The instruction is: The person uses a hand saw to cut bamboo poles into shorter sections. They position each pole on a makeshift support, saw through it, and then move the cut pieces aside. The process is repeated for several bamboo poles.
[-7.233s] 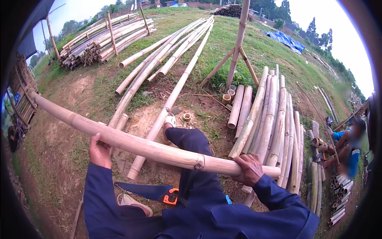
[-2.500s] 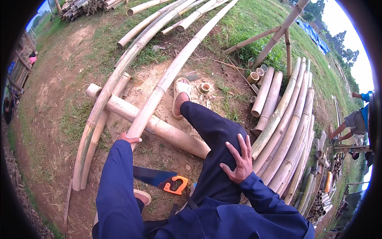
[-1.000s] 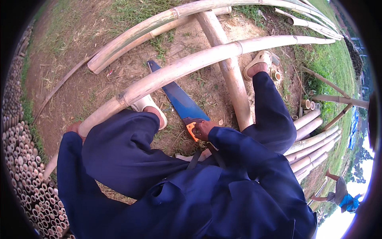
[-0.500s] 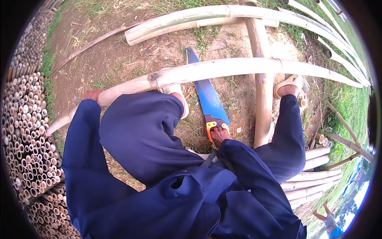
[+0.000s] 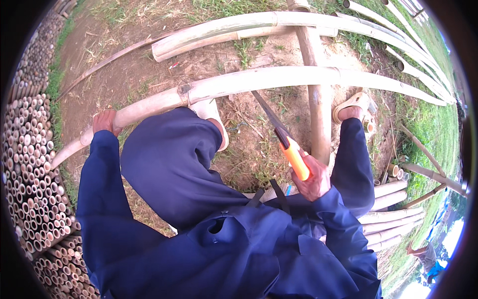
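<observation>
Nearest, the right hand (image 5: 312, 178) is clenched around the orange handle of a hand saw (image 5: 284, 141), whose dark blade slants up and away from the knuckles toward the long bamboo pole (image 5: 279, 79) without clearly reaching it; whether the tip touches the pole cannot be told. Just beyond that hand a shorter bamboo pole (image 5: 318, 114) runs away from the person, passing under the long one. Off to the left, the left hand (image 5: 105, 121) grips the long pole from above, fingers wrapped over its curve, near the pole's thinner end. Between the two hands the left knee in dark blue trousers rises, with a pale sandal (image 5: 213, 115) set against the long pole; to the right of the saw hand the other sandal (image 5: 352, 103) rests close by the crossing. Left of the gripping hand stands a stack of cut bamboo ends (image 5: 30, 164). Farther out beyond both hands lie more bamboo poles (image 5: 239, 27) on bare earth and grass.
</observation>
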`<state>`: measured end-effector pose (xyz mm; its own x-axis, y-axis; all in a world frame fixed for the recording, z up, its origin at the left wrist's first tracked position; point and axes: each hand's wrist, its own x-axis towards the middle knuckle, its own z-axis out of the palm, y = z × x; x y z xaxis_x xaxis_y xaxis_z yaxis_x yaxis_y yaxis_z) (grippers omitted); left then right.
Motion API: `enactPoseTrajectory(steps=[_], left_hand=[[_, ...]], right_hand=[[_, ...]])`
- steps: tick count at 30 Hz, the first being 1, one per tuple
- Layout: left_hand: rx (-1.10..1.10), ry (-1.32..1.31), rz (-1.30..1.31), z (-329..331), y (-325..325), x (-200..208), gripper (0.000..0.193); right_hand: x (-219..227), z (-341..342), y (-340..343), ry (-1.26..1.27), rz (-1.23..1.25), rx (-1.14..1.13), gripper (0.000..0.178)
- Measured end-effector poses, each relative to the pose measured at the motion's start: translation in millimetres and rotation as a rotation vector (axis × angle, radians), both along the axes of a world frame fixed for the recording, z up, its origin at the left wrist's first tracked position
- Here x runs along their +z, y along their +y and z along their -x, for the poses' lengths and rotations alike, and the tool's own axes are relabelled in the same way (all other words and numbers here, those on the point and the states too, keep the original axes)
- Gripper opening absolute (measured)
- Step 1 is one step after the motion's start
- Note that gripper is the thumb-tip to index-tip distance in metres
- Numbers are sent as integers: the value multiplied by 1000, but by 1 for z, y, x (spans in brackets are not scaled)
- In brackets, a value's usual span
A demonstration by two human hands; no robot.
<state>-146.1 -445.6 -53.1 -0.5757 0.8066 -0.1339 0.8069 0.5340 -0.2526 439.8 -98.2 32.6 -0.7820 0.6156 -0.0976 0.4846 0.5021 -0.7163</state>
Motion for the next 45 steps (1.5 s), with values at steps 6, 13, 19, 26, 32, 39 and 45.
enactPoseTrajectory(steps=[6, 13, 19, 26, 32, 39, 45], left_hand=[[128, 91, 203, 15, -13, -39, 64], [225, 15, 342, 34, -2, -74, 42], [318, -155, 214, 73, 70, -10, 57], [-366, -317, -22, -180, 352, 131, 59], [-345, -472, -87, -312, 429, -14, 107], [-177, -583, 51, -335, 450, -39, 86], [-175, -619, -16, -307, 420, -31, 74]], right_hand=[[118, -64, 16, -159, -26, -137, 12], [186, -176, -8, -188, -160, -434, 14], [148, -243, -4, 219, 5, -705, 29], [105, -182, 3, 469, 361, -728, 22], [63, -156, 0, 369, 210, -643, 19], [49, -136, 3, 295, 110, -607, 13], [48, -119, 1, 270, 70, -547, 12]])
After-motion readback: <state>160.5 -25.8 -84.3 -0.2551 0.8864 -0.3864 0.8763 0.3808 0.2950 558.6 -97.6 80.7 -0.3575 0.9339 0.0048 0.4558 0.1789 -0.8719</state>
